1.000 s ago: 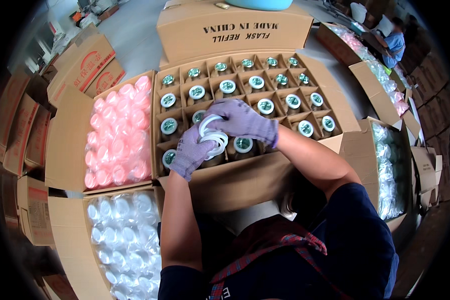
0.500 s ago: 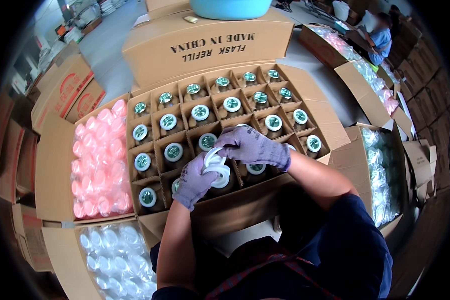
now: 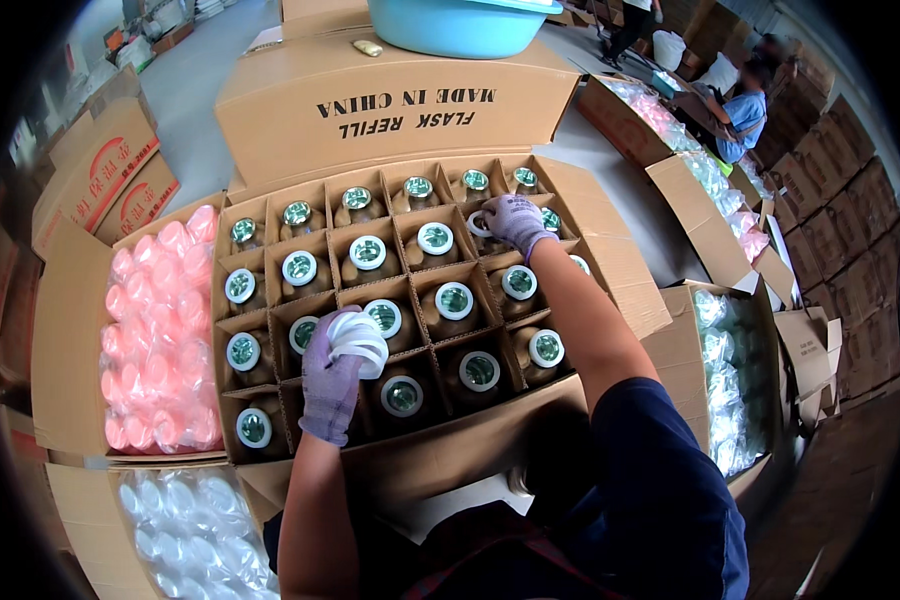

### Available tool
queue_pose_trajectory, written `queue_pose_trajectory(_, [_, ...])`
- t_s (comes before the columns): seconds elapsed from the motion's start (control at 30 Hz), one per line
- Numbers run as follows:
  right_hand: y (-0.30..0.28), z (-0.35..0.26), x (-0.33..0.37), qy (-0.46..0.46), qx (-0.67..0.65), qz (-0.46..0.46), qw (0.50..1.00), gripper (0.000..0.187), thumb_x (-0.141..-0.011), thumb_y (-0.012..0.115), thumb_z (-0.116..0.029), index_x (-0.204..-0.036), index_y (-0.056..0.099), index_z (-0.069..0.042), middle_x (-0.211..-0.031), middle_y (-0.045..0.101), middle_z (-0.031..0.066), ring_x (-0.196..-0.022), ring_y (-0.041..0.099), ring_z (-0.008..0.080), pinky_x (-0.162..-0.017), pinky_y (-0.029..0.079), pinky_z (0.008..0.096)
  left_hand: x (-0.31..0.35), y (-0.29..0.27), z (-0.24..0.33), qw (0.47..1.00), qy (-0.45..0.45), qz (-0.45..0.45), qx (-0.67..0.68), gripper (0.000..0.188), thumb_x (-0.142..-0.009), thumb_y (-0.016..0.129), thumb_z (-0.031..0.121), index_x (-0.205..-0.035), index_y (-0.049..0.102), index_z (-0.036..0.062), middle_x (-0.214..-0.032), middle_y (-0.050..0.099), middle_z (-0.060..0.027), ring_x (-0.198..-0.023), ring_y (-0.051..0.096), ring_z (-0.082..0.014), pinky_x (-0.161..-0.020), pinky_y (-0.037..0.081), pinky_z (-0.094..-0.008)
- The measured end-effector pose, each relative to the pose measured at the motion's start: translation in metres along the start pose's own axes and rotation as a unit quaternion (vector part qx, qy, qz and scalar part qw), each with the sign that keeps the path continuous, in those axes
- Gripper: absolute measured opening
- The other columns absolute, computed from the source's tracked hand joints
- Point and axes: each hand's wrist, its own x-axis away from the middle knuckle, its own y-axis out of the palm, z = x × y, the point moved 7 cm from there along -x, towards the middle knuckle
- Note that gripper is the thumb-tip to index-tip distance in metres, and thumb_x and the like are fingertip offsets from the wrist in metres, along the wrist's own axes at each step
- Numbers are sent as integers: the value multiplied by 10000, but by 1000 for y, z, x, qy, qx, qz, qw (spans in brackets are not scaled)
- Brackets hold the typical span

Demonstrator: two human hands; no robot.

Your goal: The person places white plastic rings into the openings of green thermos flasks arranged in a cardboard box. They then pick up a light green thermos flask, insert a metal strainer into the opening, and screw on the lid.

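Note:
Glass flask refills (image 3: 435,240) stand upright in the cardboard cells of a large open carton (image 3: 610,265). Many mouths wear white rings, while those of the farthest row show bare. My gloved left hand (image 3: 328,388) is closed around a bunch of loose white rings (image 3: 360,342), above the left-middle cells. Stretched to the far right cells, my gloved right hand (image 3: 520,220) pinches a single white ring (image 3: 478,224) over a flask in the second row from the back. The hand hides most of that flask, so I cannot tell whether the ring touches it.
On the left, one carton holds pink plastic-wrapped cups (image 3: 160,330); a nearer one holds clear-wrapped white pieces (image 3: 195,530). A blue basin (image 3: 455,28) rests beyond the far flap (image 3: 400,110). Cartons of wrapped goods (image 3: 728,370) line the right. Other people (image 3: 742,120) are at the back right.
My right hand has left my left hand and reached far right with one ring. My left hand has shifted left, keeping the bunch. The whole view has shifted slightly.

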Motion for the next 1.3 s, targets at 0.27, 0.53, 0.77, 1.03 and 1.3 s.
queue_pose_trajectory(0.27, [4, 13, 8, -22, 126, -83, 988, 283, -922, 542, -278, -1126, 681, -142, -1236, 572, 191, -1160, 582, 329, -982, 481, 425, 1, -22, 6, 992, 86, 90, 18, 582, -724, 461, -41, -1302, 526, 2, -1198, 585, -109, -1091, 583, -190, -991, 465, -328])
queue_pose_trajectory(0.53, [13, 13, 38, -57, 69, -3, 996, 352, -900, 492, -126, -1240, 569, -77, -1280, 559, 238, -1139, 601, 375, -1000, 467, 445, -3, 19, 18, 925, -38, -73, 372, 35, -891, 520, 64, -865, 531, 85, -761, 469, 18, -671, 470, -60, -638, 435, -191])
queue_pose_trajectory(0.77, [32, 20, 40, -111, 125, 54, 984, 444, -882, 581, -260, -1297, 567, -103, -1198, 578, 150, -1161, 531, 330, -996, 427, 450, -7, 46, -14, 637, -194, -253, 702, 173, -918, 447, -24, -1041, 558, 25, -775, 430, 52, -624, 391, 6, -560, 363, -135])
queue_pose_trajectory(1.03, [-32, -47, 104, -147, -162, 129, 967, 385, -926, 579, -356, -1195, 627, -84, -1184, 598, 204, -1118, 563, 361, -944, 474, 436, 23, 46, 16, 963, -59, -99, 244, 584, -857, 411, -110, -1431, 394, 0, -996, 534, -37, -841, 519, -104, -770, 471, -210])
queue_pose_trajectory(1.3, [-89, -108, 254, -259, -471, -174, 825, 264, -916, 656, -276, -963, 690, -19, -780, 693, 69, -733, 638, 172, -683, 502, 330, 73, 116, 29, 887, -234, -159, 364, 306, -963, 519, 169, -1247, 524, 54, -842, 599, -54, -569, 576, -154, -519, 505, -258])
